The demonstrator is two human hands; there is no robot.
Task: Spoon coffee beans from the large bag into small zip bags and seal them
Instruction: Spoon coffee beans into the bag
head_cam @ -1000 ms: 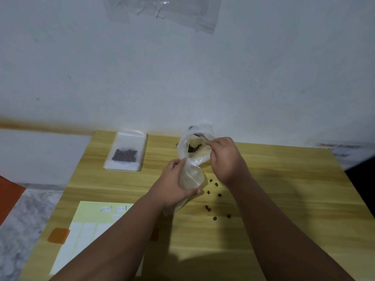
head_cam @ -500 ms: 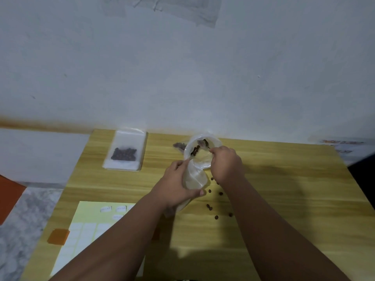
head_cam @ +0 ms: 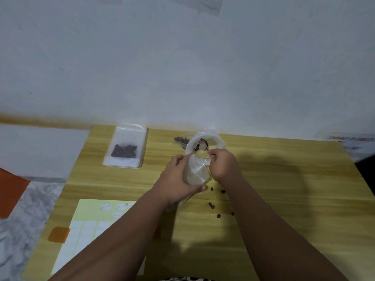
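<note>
Small zip bag [head_cam: 196, 171]: clear plastic, held upright above the table [head_cam: 284, 189] near its far middle, mouth spread open toward 12 o'clock. Left hand [head_cam: 176, 179]: fingers and thumb curled round the bag's lower body from its 9 o'clock side. Right hand [head_cam: 223, 167]: at the bag's 3 o'clock, fingertips pinching the handle of a spoon [head_cam: 203, 144]; the bowl sits inside the mouth, with a few dark beans beside it. Loose beans [head_cam: 211, 205]: several scattered on the wood at 5 o'clock of the bag. Dark bean mass [head_cam: 180, 139]: at 11 o'clock, just behind the bag and partly hidden; its container cannot be told. Filled bags [head_cam: 125, 149]: flat stack at the table's 10 o'clock corner, beans showing through. Label sheet [head_cam: 87, 220]: pale yellow, at the table's 7 o'clock, with orange tape [head_cam: 58, 235] at its left edge.
</note>
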